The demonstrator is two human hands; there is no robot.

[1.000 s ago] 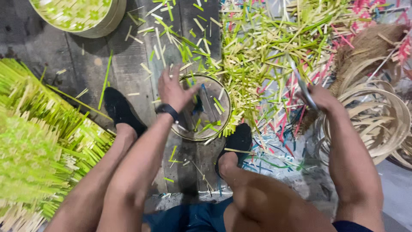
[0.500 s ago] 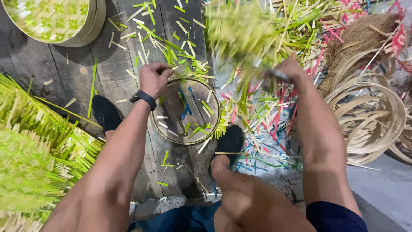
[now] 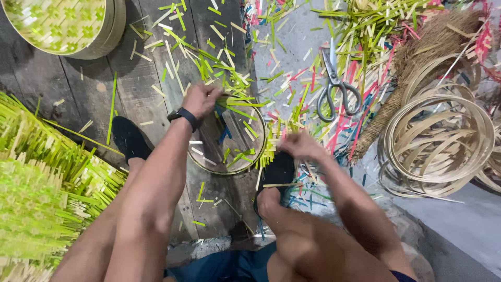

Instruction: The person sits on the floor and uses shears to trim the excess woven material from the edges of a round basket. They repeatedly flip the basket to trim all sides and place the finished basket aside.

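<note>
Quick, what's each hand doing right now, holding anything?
Left hand: fingers curled at the far rim of the round hoop; grip cannot be told.
Right hand: blurred, beside the hoop; holding anything cannot be told.

packages: none seen | labels: none | signs: none | screens: none near either hand's fingers

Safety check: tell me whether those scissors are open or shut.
Shut: the scissors lie flat on the floor, blades together, in neither hand.
</note>
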